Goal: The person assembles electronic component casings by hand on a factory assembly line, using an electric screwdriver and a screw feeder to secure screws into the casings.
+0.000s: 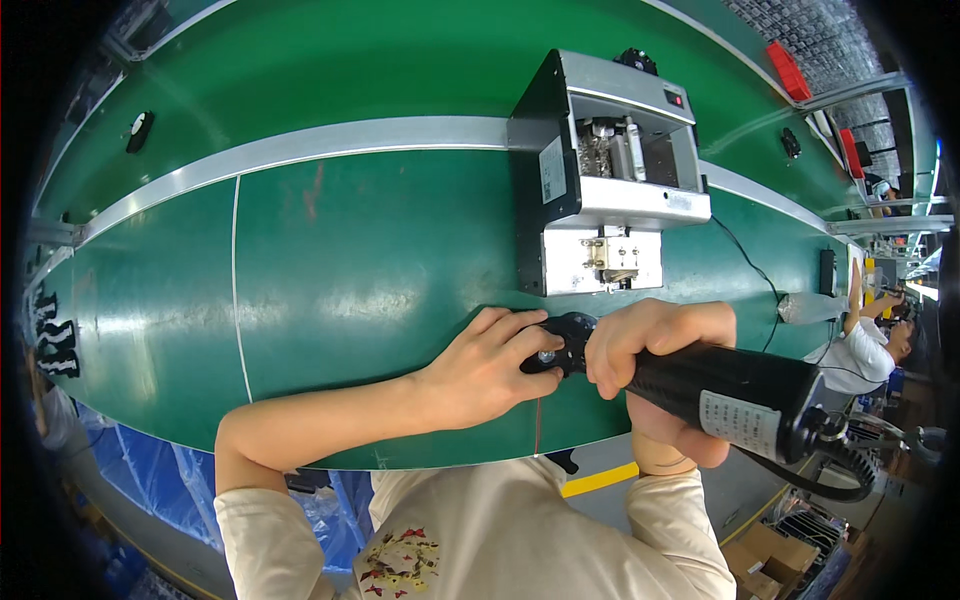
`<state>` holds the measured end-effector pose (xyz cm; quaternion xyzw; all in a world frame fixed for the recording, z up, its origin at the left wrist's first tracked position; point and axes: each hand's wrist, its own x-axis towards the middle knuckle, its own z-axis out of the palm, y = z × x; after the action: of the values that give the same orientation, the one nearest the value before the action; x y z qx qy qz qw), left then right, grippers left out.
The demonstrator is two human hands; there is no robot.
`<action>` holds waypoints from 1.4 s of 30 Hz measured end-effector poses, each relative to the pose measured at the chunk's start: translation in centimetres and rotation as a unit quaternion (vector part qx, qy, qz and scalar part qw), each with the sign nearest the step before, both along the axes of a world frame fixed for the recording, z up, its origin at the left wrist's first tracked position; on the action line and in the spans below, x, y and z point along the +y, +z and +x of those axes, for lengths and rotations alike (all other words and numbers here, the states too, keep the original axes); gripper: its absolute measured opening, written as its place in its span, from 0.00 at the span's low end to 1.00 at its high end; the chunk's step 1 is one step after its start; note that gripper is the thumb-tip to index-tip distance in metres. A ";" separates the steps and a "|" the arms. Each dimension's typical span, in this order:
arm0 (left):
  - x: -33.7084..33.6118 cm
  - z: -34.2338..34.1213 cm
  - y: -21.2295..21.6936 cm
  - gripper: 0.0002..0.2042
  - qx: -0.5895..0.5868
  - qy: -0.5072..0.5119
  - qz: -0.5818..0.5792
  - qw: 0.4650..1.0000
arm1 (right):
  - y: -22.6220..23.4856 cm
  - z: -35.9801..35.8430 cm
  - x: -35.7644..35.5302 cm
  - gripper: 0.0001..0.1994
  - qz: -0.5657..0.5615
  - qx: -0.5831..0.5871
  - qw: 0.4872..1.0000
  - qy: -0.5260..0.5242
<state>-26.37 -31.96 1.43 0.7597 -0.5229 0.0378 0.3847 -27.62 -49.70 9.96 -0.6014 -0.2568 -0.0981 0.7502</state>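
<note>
My right hand (652,345) is wrapped round a thick black electric screwdriver (770,385), which lies tilted with its back end toward the right. A pale label and a coiled black cord show at that back end. My left hand (483,370) rests on the green bench, its fingers closed on a small rounded black part (573,328). The screwdriver's front end points at this part; its tip is hidden by my right hand. Just beyond both hands stands a grey and black screw feeder (640,205), with small metal pieces inside its open top.
A green conveyor belt (400,60) runs behind a metal rail (300,145). Black parts (140,132) lie on it, and several more (55,345) sit at the bench's far left. A clear plastic bottle (808,307) lies at right near cables. Another person (865,355) works beyond.
</note>
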 end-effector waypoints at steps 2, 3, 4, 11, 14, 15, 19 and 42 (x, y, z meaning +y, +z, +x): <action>0.3 0.2 -0.2 0.08 0.005 0.001 0.002 1.000 | 0.1 -0.1 0.2 0.38 0.005 0.050 0.999 -0.012; 0.1 0.1 -0.1 0.09 0.006 -0.005 0.003 1.000 | 1.3 -0.4 0.6 0.37 0.034 0.084 0.995 -0.050; 0.1 0.0 0.1 0.09 0.008 -0.011 0.005 1.000 | 1.1 0.6 0.0 0.37 0.094 0.000 0.995 -0.013; 0.3 0.3 0.4 0.11 -0.002 -0.027 0.022 0.999 | 4.5 3.7 -2.8 0.44 0.116 -0.086 0.989 -0.041; 0.5 0.3 0.0 0.12 0.009 -0.021 0.017 1.000 | 3.4 4.8 -2.5 0.42 0.102 -0.082 0.991 -0.034; 0.4 0.3 0.1 0.12 0.008 -0.022 0.016 1.000 | 3.3 4.9 -2.4 0.42 0.096 -0.072 0.992 -0.049; 0.2 0.3 0.4 0.12 0.007 -0.024 0.018 1.000 | 3.2 5.0 -2.3 0.40 0.085 -0.036 0.993 -0.074; 0.6 0.1 0.1 0.11 0.013 -0.012 0.005 1.000 | 2.7 2.8 -1.3 0.38 0.087 -0.041 0.991 -0.095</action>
<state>-26.25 -31.40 1.53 0.7557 -0.5274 0.0205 0.3879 -24.82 -50.99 12.62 -0.5505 -0.2199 -0.2155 0.7760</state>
